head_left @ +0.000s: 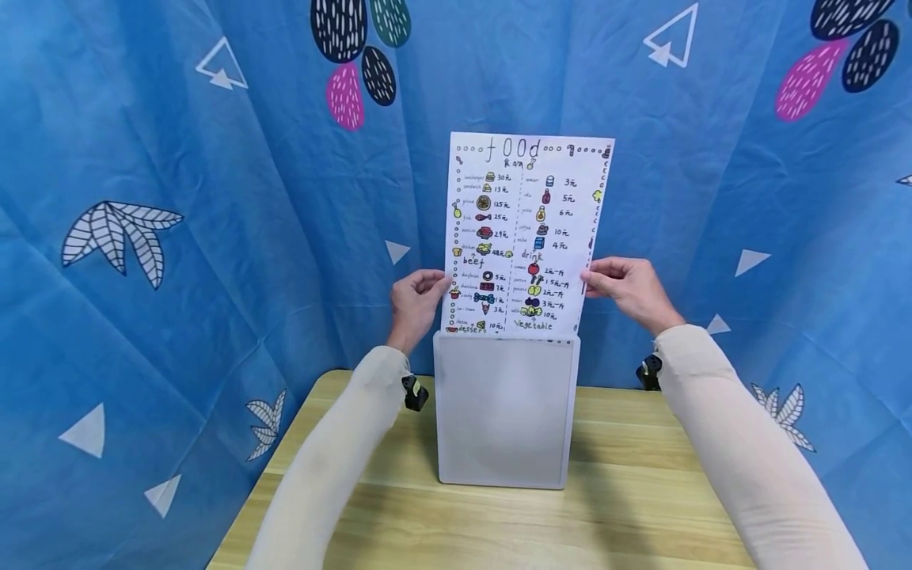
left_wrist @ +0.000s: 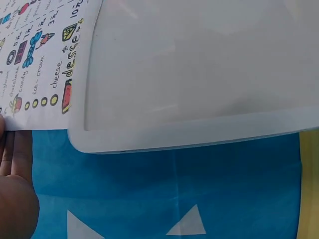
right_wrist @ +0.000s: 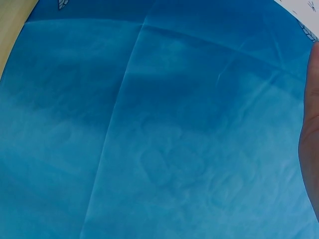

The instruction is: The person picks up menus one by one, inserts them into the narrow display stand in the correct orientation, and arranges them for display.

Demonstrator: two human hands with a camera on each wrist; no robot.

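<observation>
A hand-drawn paper menu [head_left: 523, 237] headed "food" stands upright above a white-framed display stand [head_left: 506, 412]. Its bottom edge meets the top rim of the stand, and in the left wrist view the paper [left_wrist: 40, 64] goes up to the white frame [left_wrist: 189, 132]. My left hand [head_left: 416, 305] pinches the menu's left edge between thumb and fingers. Opposite it, my right hand [head_left: 634, 289] pinches the right edge at about the same height. Only part of the left hand [left_wrist: 17, 199] and of the right hand [right_wrist: 311, 134] shows in the wrist views.
The stand rests upright on a light wood table [head_left: 627, 483]. Close behind hangs a blue curtain [head_left: 235, 198] with leaf and triangle prints, and it also runs along both sides. Small black wrist cameras sit under the left [head_left: 415, 393] and right sleeves.
</observation>
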